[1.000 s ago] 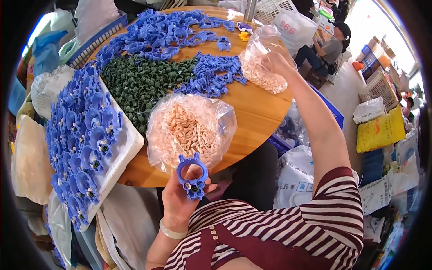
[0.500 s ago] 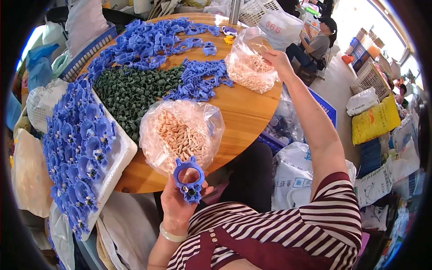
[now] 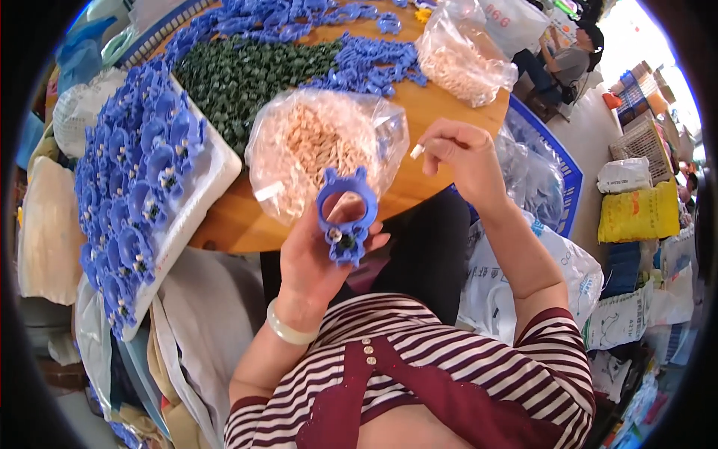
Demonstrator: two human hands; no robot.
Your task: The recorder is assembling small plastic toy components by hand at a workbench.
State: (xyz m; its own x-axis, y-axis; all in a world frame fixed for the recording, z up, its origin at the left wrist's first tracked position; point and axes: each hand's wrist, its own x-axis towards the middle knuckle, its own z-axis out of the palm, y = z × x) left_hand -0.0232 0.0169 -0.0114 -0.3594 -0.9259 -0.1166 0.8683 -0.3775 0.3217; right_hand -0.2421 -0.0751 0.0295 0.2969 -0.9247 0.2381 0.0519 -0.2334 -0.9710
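My left hand [image 3: 305, 251] grips a blue plastic toy part [image 3: 362, 245] with a large round ring at its top; small white and dark green pieces sit in its lower half. To its right, in the air over the table's edge, my right hand [image 3: 465, 156] pinches a small pale peg-like piece [image 3: 417, 151] between thumb and fingertips. Just beyond my left hand stands an open clear bag [image 3: 389, 123] of small pale pink pieces [image 3: 318, 142]. Farther right on the table is another clear bag [image 3: 467, 63] with similar pale pieces.
The round wooden table [image 3: 407, 112] carries a heap of dark green pieces [image 3: 254, 82] and piles of blue parts [image 3: 374, 63]. At left, a white foam board [image 3: 217, 150] holds rows of blue assemblies [image 3: 134, 194]. A blue crate [image 3: 572, 191] and white sacks stand at right; a person [image 3: 572, 63] sits beyond.
My right hand has come back from the far clear bag toward me, now with a small pale piece in its fingertips. My left hand and the blue part sit higher and farther right in view.
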